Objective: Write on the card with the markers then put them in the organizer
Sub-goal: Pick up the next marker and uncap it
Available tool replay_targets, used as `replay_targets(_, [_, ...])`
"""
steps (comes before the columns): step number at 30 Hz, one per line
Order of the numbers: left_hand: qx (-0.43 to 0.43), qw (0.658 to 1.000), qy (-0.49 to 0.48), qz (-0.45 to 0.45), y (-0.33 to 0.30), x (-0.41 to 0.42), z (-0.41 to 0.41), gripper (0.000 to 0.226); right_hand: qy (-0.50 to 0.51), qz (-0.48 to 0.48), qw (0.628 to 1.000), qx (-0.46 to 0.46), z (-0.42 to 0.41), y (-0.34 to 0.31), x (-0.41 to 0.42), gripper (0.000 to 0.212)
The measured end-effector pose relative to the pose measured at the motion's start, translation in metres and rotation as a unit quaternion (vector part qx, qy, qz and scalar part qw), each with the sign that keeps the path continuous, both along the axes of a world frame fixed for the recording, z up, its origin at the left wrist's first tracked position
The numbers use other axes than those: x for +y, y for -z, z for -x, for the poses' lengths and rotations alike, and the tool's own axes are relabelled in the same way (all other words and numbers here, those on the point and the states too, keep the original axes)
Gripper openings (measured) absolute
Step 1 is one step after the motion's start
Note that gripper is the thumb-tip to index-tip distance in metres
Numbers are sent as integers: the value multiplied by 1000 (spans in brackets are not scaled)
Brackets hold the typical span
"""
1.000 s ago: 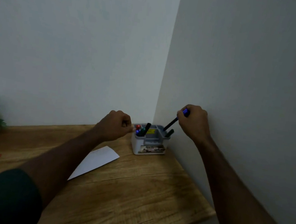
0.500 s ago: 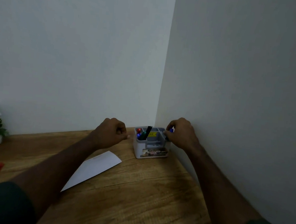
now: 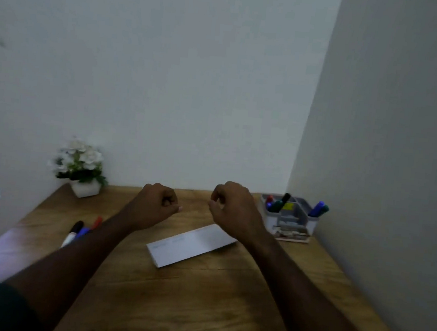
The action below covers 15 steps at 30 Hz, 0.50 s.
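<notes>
The white card [image 3: 192, 245] is lying flat on the wooden table [image 3: 198, 310], faint marks showing on it, its far corner tucked under the right wrist. The grey organizer [image 3: 291, 220] is sitting in the corner against the walls, already bristling with capped markers, two more leaning in its right compartment [image 3: 320, 209]. Three loose markers [image 3: 80, 232] are waiting near the left edge, red, blue and black. My read: those are next, so the clean way is reaching left, picking one by its barrel and uncapping it over the card. The left hand [image 3: 157, 207] is hanging above the table curled into a fist, gripping nothing I can see. The right hand [image 3: 234, 209] is hovering just short of the organizer, fingers loosely curled, empty. A potted white flower [image 3: 79, 168] is standing at the back left.
</notes>
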State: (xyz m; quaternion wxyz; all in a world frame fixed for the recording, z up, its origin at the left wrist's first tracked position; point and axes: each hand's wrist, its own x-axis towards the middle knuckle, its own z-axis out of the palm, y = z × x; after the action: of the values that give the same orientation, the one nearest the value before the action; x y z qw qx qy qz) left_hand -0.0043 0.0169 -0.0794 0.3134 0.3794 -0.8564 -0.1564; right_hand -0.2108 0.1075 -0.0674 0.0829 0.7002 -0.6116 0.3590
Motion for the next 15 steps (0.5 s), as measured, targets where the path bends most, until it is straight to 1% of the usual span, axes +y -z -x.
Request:
replay_targets(3, [8, 999, -51, -4, 11, 0, -58, 21, -77, -30, 996, 24, -59, 19, -12, 9])
replay_targets(6, [29, 995, -97, -15, 22, 2, -113, 22, -140, -53, 989, 11, -113, 36, -25, 8])
replay_targets(8, [39, 990, -135, -19, 30, 3, -146, 24, -162, -66, 985, -6, -145, 44, -37, 11])
replay_targets(11, [38, 980, -192, -19, 40, 2, -183, 25, -184, -140, 973, -19, -183, 51, -50, 22])
replay_targets(13, [48, 977, -206, -37, 44, 2, -198, 24, -212, -191, 958, -4, -203, 55, -54, 25])
replay_targets(15, [42, 977, -201, -51, 46, 4, -204, 20, -225, -214, 951, 5, -217, 59, -52, 25])
